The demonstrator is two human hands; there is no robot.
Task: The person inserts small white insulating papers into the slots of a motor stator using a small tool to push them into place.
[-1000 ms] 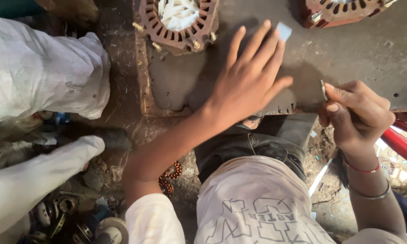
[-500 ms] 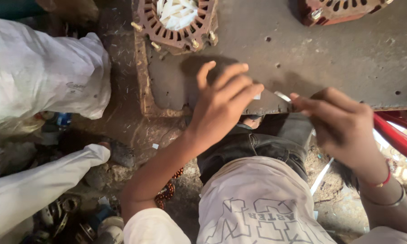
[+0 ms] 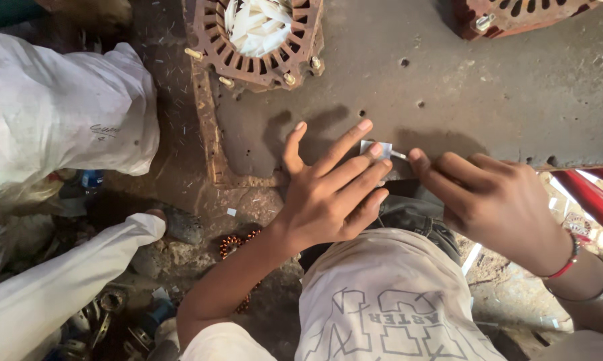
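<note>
Head view, left to right. At far left, outside the tabletop [image 3: 515, 93], lie another person's white-clad limbs [image 3: 54, 113], above a copper wire coil [image 3: 231, 244] on the ground. One slotted stator core [image 3: 258, 40] packed with white paper strips stands at the tabletop's far left corner; a second core [image 3: 515, 13] is cut off at the far edge. Left hand [image 3: 331, 194]: open, fingers spread flat on the metal near the front edge, fingertips pinning one small pale paper slip [image 3: 375, 148]. Right hand [image 3: 495, 200]: closed, fingertips pinching a thin pale object touching the slip; what it is cannot be told. Risk, as a judgement: the slip is small and lies close to the front edge, so slack fingertip pressure could let it slide off or tear.
</note>
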